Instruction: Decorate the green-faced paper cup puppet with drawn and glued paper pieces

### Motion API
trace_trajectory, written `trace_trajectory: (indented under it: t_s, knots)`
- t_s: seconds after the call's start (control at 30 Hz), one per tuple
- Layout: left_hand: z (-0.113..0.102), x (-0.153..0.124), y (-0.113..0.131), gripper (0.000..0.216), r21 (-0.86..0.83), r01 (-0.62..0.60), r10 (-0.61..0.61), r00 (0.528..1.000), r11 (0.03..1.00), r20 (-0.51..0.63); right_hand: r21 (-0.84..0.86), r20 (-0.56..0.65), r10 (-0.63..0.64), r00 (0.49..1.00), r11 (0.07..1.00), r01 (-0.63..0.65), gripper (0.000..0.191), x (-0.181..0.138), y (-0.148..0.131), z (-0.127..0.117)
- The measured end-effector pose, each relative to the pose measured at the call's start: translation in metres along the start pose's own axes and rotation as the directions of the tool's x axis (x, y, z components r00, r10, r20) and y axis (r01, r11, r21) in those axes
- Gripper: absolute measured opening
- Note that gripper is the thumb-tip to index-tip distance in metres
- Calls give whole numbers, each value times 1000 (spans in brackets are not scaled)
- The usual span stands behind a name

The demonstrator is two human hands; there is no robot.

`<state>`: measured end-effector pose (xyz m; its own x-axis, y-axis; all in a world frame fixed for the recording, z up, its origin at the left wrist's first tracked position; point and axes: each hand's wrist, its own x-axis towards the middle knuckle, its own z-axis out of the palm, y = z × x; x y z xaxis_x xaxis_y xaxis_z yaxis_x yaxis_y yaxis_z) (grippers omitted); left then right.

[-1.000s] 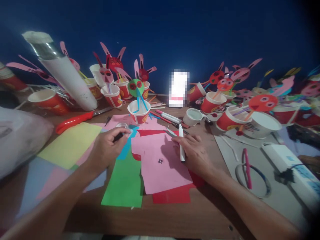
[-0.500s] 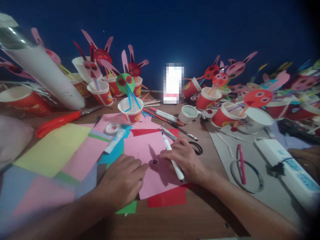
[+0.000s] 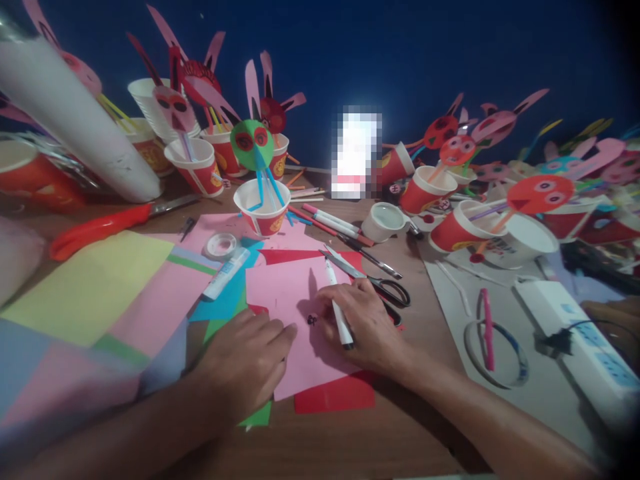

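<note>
A white marker with dark ends is held in my right hand, which is closed around it above a sheet of pink paper. Beside those fingers, a small black mark or bit shows on the sheet. My left hand rests on the sheet's left edge with its fingers curled in; whatever lies under them, if anything, is hidden. Red paper and green paper stick out from beneath the pink sheet. Black-handled scissors lie just beyond my right hand.
Paper cups with rabbit-like paper faces, such as the green one, line the back. A glue tube, tape roll, small white cup, red-handled knife and power strip surround the papers. A bright phone stands behind.
My right hand has shifted slightly left, and the marker is more upright. More of the scissors shows. The camera view has moved a little; my left hand stays on the paper.
</note>
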<state>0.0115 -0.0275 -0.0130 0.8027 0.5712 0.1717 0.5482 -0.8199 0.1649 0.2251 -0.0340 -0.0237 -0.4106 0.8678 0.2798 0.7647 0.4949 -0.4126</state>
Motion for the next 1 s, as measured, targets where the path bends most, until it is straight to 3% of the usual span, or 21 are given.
trace_trajectory:
  t_s: [0.6,1.0]
  knots:
    - [6,-1,0,26,-3,-25,25,999,1000,24,-36,-4,57,998,998,-58,25,1,-10,2]
    - [5,-1,0,26,-7,-36,36,999,999,5,-4,-46,131,990,991,-131,27,2,1,3]
